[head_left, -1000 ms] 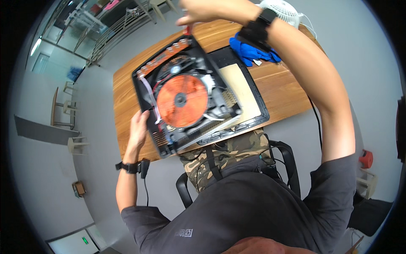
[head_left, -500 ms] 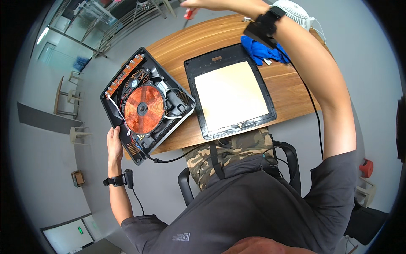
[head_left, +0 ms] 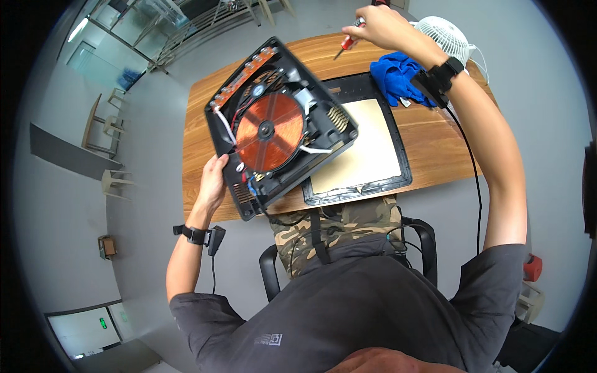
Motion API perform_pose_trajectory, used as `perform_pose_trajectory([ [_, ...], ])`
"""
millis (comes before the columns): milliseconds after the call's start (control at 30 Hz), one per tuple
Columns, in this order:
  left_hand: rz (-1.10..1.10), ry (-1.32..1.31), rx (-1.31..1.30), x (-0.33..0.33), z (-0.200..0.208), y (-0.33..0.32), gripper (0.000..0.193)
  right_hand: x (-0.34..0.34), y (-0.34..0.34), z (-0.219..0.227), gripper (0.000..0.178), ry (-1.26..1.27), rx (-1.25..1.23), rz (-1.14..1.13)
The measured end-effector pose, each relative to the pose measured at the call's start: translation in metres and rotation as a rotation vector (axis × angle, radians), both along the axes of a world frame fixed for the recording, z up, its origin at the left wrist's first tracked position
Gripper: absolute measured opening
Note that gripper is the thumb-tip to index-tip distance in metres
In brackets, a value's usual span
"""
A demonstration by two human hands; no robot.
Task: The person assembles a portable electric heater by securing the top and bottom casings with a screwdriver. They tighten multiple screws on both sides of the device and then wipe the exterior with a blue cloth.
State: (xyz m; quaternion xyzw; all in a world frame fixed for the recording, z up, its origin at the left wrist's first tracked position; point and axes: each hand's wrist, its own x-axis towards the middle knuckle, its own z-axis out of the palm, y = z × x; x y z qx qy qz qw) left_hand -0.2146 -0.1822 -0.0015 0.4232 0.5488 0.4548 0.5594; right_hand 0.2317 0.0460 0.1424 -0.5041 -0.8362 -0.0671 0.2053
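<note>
My left hand [head_left: 214, 181] grips the lower left edge of an opened induction cooker base [head_left: 301, 171]. The black base is tilted, raised off the table and partly over its cover. A round copper coil [head_left: 254, 138], an orange circuit strip [head_left: 239, 84] along one side and loose wires show inside. Under it lies the black-framed cooker cover [head_left: 404, 168] with a cream sheet [head_left: 373, 146] in it. Over the table's far side my right hand [head_left: 379, 30] is closed round a screwdriver [head_left: 349, 43] with a red handle, its thin shaft pointing down to the left.
A blue cloth [head_left: 395, 76] is bunched beside the cover, with a white fan [head_left: 444, 36] behind it at the far right. The wooden table [head_left: 202, 140] has a rounded edge. Black cables run from both wrist straps, and a cord hangs from the base near my lap.
My left hand has lifted the base and swung it right, partly over the cover. My right hand, with the screwdriver, has come right and more fully into view.
</note>
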Motion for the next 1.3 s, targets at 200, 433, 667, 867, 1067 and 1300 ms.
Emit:
perform_pose_trajectory([
  [200,-0.132,-0.481,-0.18,0.078,-0.001,0.009,0.024,0.004,-0.027,-0.001,0.048,0.04,-0.058,-0.02],
  [433,-0.429,-0.935,-0.277,0.171,-0.001,0.033,0.029,0.06,-0.065,0.024,0.041,0.185,-0.024,-0.026],
  [667,-0.676,-1.281,-0.403,0.213,-0.023,0.033,0.033,0.081,-0.073,0.034,0.041,0.228,-0.156,-0.129],
  [867,-0.933,-1.484,-0.424,0.208,-0.016,0.028,0.033,0.04,-0.056,0.033,0.048,0.189,-0.229,-0.19],
  [1067,-0.931,-1.455,-0.377,0.192,-0.01,0.027,0.029,0.032,-0.052,0.03,0.017,0.192,-0.167,-0.143],
  [1300,-0.476,-0.809,-0.216,0.18,-0.005,0.042,0.028,0.054,-0.055,0.039,0.038,0.084,-0.101,-0.192],
])
